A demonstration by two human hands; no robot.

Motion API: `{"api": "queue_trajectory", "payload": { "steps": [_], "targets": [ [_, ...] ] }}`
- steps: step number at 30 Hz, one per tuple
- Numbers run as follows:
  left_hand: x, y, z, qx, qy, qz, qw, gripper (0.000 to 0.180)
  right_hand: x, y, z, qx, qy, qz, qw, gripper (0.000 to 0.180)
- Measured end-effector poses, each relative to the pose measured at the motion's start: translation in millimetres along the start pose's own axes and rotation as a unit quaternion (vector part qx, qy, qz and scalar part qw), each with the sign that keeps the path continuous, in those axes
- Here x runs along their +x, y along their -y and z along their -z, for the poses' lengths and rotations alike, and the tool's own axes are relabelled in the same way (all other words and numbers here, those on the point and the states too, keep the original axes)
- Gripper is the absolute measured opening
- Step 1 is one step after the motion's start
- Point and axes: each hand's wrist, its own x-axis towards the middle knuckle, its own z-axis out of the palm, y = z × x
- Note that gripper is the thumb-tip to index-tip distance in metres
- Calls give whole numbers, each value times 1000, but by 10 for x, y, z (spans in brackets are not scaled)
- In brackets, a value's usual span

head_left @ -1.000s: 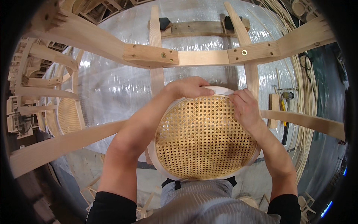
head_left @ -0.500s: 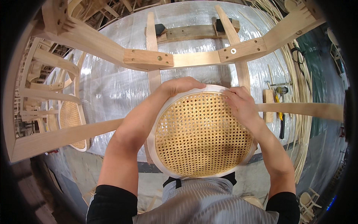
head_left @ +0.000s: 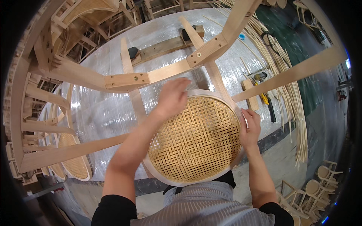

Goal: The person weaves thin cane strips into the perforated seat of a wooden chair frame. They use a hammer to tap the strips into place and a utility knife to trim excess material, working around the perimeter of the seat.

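One round cane panel (head_left: 196, 139), lower centre of the frame: open-weave mesh, pale wooden rim (head_left: 155, 168), lower edge against a grey striped garment (head_left: 203, 205).

Condition, as judged: mesh fills the rim from side to side, so the weave appears complete. Wooden framework (head_left: 167, 71), across the upper centre, already joined, with metal fittings showing at two joints. Whether the panel is fixed to this framework cannot be told, the meeting parts being hidden; what remains on the rim cannot be told either.

Left hand (head_left: 172, 98): just above centre, back uppermost, fingers close together, slightly blurred. Nothing seen pinched; contact with the rim uncertain. The panel lies below and to the right of it in the frame, the forearm crossing its left edge.

Right hand (head_left: 250, 129): right of centre, fingers bent at the rim's right edge. Whether they pinch the rim cannot be told. The panel lies directly to the left of it.

Surroundings: clear plastic sheeting (head_left: 102, 113) beneath, left of centre; wood block (head_left: 249, 94) and yellow-and-black tool (head_left: 272, 113), right of centre; bundle of thin strips (head_left: 296, 120), along the right; second cane panel (head_left: 75, 164), lower left; pale chairs (head_left: 320, 186), lower right.
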Motion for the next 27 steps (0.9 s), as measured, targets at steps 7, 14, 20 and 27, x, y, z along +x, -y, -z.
{"api": "queue_trajectory", "payload": {
  "steps": [7, 14, 20, 27],
  "targets": [
    [-179, -843, -719, 97, 16, -40, 994, 62, 206, 258, -398, -58, 31, 79, 995, 43],
    [-235, -856, -837, 60, -19, -10, 998, 62, 198, 283, -460, -93, 37, 88, 991, 41],
    [-214, -830, -858, 49, -29, -9, 998, 56, 229, 256, -475, -78, 41, 95, 992, 42],
    [-162, -812, -806, 65, -24, -32, 997, 54, 264, 225, -460, -64, 47, 91, 993, 43]
  ]
}}
